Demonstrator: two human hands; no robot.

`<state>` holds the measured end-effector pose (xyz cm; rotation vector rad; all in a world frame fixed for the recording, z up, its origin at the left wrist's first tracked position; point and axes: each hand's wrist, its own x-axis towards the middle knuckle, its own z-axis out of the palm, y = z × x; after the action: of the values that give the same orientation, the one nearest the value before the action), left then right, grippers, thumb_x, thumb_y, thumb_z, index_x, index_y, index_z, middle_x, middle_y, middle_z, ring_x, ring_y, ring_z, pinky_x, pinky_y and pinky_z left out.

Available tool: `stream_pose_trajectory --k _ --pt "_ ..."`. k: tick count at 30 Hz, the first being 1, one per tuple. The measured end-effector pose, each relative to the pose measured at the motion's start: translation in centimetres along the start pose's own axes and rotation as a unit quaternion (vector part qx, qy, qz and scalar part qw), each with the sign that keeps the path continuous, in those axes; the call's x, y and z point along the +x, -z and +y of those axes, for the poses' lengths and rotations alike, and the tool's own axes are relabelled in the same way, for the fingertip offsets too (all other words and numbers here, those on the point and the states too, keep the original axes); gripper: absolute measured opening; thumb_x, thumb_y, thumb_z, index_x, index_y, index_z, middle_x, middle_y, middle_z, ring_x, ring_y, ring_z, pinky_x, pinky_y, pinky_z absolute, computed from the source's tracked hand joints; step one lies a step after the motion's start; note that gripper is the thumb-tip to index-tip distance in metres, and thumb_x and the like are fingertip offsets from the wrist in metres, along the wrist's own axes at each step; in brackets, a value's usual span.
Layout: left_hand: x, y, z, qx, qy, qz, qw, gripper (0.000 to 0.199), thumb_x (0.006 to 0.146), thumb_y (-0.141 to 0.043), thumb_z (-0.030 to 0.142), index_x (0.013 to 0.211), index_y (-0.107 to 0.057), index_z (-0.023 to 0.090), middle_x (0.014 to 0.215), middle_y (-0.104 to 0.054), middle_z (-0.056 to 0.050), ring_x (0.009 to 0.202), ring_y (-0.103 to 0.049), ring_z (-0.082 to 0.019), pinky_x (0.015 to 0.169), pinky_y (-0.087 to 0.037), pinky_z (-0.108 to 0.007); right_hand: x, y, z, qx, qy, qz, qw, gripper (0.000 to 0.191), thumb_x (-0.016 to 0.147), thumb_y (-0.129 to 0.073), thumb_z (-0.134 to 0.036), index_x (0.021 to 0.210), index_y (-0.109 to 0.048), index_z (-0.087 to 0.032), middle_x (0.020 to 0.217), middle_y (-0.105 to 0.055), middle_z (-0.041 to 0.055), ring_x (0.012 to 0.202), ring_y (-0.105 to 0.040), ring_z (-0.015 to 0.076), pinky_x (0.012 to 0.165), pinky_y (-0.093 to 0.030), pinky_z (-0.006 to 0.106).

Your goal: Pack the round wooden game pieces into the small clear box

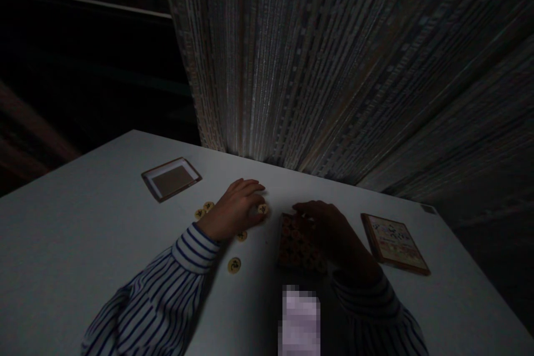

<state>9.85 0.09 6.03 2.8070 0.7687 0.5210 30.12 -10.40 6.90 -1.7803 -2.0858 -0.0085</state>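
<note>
My left hand [240,207] is closed on a round xiangqi piece [262,209], pinched at its fingertips above the table. Under and beside that hand lie more round pieces: one [234,265] nearer me, one [242,236] by the wrist, and a small group [204,211] to the left. A box [292,253] filled with rows of pieces sits in shadow at the centre. Over its right side hangs my right hand [319,222], fingers bent; it is too dark to tell whether anything is between them.
An open, shallow tray-like lid [171,179] rests at the back left of the white table [83,222]. At the right lies a flat box with a printed cover [396,243]. A string curtain [271,67] hangs behind the table. A pixelated patch covers the near middle.
</note>
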Motion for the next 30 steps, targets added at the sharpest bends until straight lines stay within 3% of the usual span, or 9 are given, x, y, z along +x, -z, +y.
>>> stream_pose_trajectory --k 12,20,30 --pt "0.0 0.3 1.3 -0.043 -0.060 0.069 0.995 0.023 0.078 -0.059 0.027 0.099 -0.060 0.017 0.110 -0.061 -0.009 0.108 -0.052 -0.022 0.100 -0.032 -0.046 -0.2 0.2 0.2 -0.009 0.018 0.013 1.000 0.021 0.079 -0.055 -0.018 0.099 -0.062 -0.019 0.085 -0.068 0.0052 0.076 -0.061 0.0181 0.067 -0.042 0.031" --pt "0.0 0.6 2.4 -0.068 -0.077 0.084 0.991 0.018 0.080 -0.056 0.022 0.097 -0.057 0.017 0.095 -0.063 -0.004 0.095 -0.056 -0.017 0.097 -0.034 -0.041 -0.2 0.3 0.0 -0.004 0.022 0.021 1.000 0.018 0.079 -0.056 -0.019 0.095 -0.064 -0.019 0.083 -0.068 0.0056 0.074 -0.061 0.0175 0.066 -0.043 0.030" --pt "0.1 0.5 2.9 -0.068 -0.090 0.092 0.989 0.016 0.083 -0.053 0.023 0.097 -0.058 0.018 0.092 -0.063 -0.004 0.092 -0.056 -0.018 0.095 -0.036 -0.041 -0.1 0.5 -0.8 0.097 -0.013 0.038 0.994 0.015 0.081 -0.054 -0.022 0.088 -0.067 -0.019 0.082 -0.070 0.0051 0.073 -0.063 0.0182 0.067 -0.046 0.031"
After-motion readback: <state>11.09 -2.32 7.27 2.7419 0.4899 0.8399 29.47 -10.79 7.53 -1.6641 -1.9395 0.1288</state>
